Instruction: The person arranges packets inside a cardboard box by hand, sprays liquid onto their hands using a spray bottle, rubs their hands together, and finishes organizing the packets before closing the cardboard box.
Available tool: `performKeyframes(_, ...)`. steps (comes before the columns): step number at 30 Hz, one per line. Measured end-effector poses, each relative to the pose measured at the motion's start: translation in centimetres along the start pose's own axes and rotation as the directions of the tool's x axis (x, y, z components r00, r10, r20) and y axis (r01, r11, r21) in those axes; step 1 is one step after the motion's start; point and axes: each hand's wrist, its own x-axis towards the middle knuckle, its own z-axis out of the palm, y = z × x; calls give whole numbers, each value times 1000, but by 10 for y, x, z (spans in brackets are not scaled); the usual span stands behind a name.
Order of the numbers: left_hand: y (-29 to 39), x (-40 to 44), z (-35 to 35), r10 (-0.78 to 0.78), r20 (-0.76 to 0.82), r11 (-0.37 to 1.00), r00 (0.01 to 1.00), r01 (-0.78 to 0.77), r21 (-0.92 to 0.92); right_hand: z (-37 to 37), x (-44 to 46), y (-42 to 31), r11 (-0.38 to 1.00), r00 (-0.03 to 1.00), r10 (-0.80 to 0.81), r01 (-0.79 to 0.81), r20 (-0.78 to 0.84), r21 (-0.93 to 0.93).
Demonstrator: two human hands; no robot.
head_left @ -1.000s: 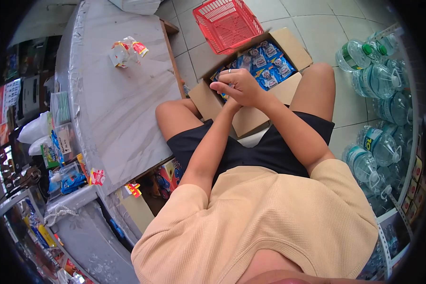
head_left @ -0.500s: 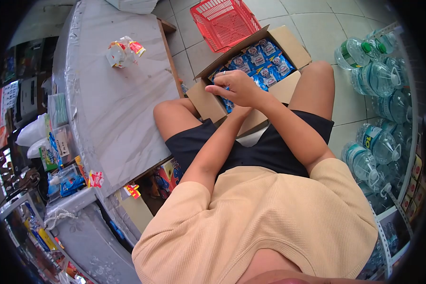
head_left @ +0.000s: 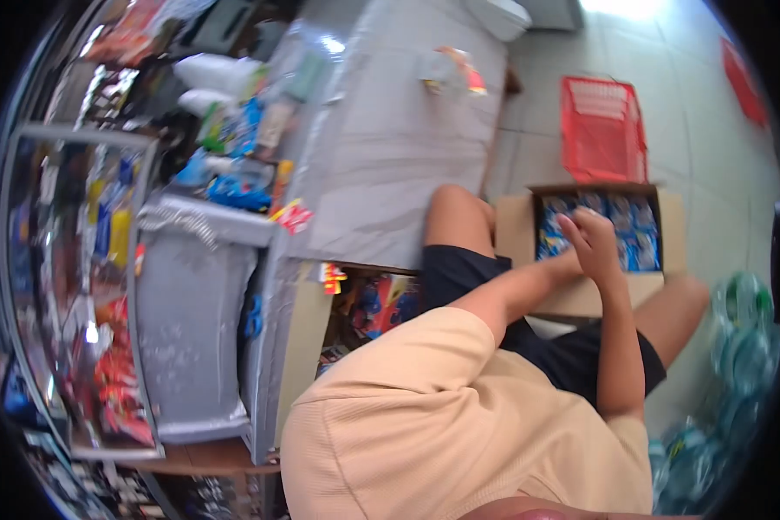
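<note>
My right hand (head_left: 594, 241) is above the open cardboard box (head_left: 572, 295), blurred by motion. Its fingers are curled in and the thumb sticks out to the left; whatever they may hold is hidden. My left forearm (head_left: 533, 286) reaches under the right wrist, where the two arms cross. The left hand is hidden behind the right one, so its fingers do not show. Inside the box are several blue and white packs (head_left: 641, 238), set in rows below my hands. The box stands on the floor between my bent legs.
A red plastic basket (head_left: 604, 121) is beyond the box. Left of me runs a grey marbled counter (head_left: 381, 165) with a crumpled wrapper (head_left: 453, 72) on it. Large water bottles (head_left: 741, 334) crowd the right side. Further left is a glass display case (head_left: 152, 303) of goods.
The view has swung left, shifting the box, basket and hands rightward in the picture and revealing more of the display case. My arms stay crossed over the box.
</note>
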Motion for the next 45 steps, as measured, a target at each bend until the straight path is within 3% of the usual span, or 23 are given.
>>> performKeyframes(4, -4, -18, -74, 26, 315, 998, 949, -41, 42, 0, 0, 2, 998, 998, 54, -53, 31, -18)
performKeyframes(6, -18, -8, -122, 47, 500, 996, 865, -78, 41, 6, 4, -9, 967, 977, -37, 87, -208, 238)
performKeyframes(7, -14, -17, -129, 55, 587, 995, 808, -91, 33, 1, 4, -13, 961, 979, 21, 37, -205, 274)
performKeyframes(8, -42, -9, -157, 26, 733, 998, 680, -63, 23, -4, 4, -15, 951, 977, 79, -15, -196, 310)
performKeyframes(9, -37, -24, -214, -141, 766, 985, 627, 170, 42, -5, 3, -12, 947, 979, 81, -17, -188, 320)
performKeyframes(10, -27, -42, -274, -214, 735, 968, 643, 240, 72, -8, 3, -8, 946, 971, 88, -12, -221, 325)
performKeyframes(12, -33, -86, -353, -202, 439, 930, 876, 312, -195, -10, 3, -1, 944, 961, 96, -5, -258, 331)
performKeyframes(13, -45, -103, -393, -286, 300, 881, 910, 373, -291, -11, 4, 3, 930, 950, 130, -18, -283, 367)
performKeyframes(15, -59, -144, -468, -429, 72, 897, 901, 434, -86, -14, 2, 7, 898, 927, 202, -47, -317, 437)
performKeyframes(16, -96, -163, -490, -435, -156, 901, 887, 427, -81, -16, 0, 8, 880, 912, 239, -59, -332, 471)
performKeyframes(18, -138, -206, -524, -589, -358, 788, 725, 614, -52, -18, -3, 8, 874, 910, 250, -66, -330, 482)
performKeyframes(24, -174, -285, -521, -745, -335, 598, 578, 800, 51, -20, 2, 8, 856, 904, 272, -71, -329, 512)
performKeyframes(31, -305, -333, -584, -927, -277, 224, 252, 966, 131, -15, 1, 15, 854, 913, 289, -111, -286, 508)
performKeyframes(37, -213, -328, -579, -901, -244, 294, 358, 919, 262, -13, 2, 19, 857, 903, 311, -131, -298, 498)
performKeyframes(45, -140, -323, -610, -809, -565, -72, 163, 926, 370, -12, 1, 17, 860, 905, 308, -133, -293, 492)
